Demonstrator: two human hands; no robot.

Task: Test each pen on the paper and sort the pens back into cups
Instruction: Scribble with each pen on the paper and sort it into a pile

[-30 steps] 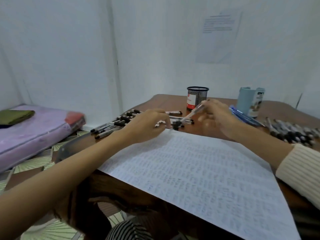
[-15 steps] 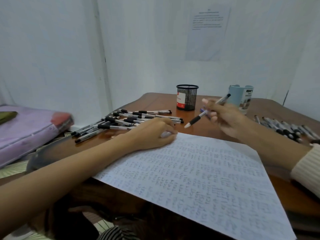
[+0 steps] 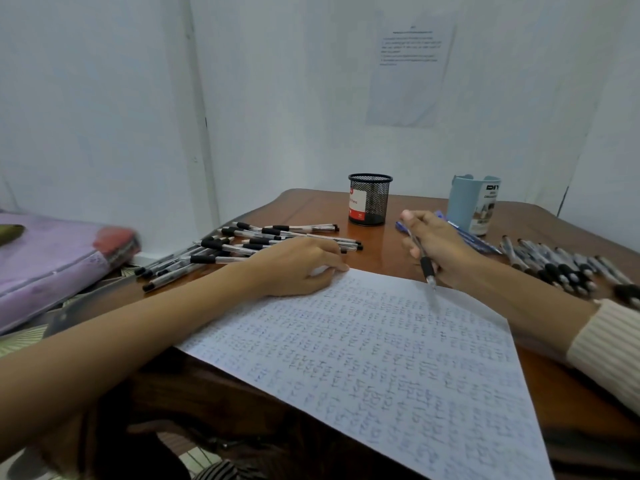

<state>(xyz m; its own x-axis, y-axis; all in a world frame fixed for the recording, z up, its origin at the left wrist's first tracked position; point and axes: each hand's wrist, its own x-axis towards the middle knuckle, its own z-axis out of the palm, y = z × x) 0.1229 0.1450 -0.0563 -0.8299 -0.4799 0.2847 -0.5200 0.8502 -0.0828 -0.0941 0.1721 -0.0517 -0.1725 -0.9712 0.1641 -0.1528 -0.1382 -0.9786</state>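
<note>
A sheet of paper (image 3: 381, 358) covered in small scribbles lies on the brown table (image 3: 311, 207). My right hand (image 3: 446, 247) grips a pen with a black grip (image 3: 428, 266), tip down at the paper's far edge. My left hand (image 3: 298, 265) rests on the paper's far left corner, fingers curled round a small white pen cap (image 3: 320, 270). A black mesh cup (image 3: 369, 199) and a light blue cup (image 3: 473, 202) stand at the back of the table.
Several black-gripped pens (image 3: 242, 247) lie in a heap left of my left hand. Another heap of pens (image 3: 561, 268) lies at the right, with blue pens (image 3: 476, 240) by the blue cup. A purple mattress (image 3: 52, 261) sits beyond the table's left edge.
My right hand turned the pen from pointing up and away to tip down and lowered it to the paper's far edge. My left hand stayed on the paper's corner.
</note>
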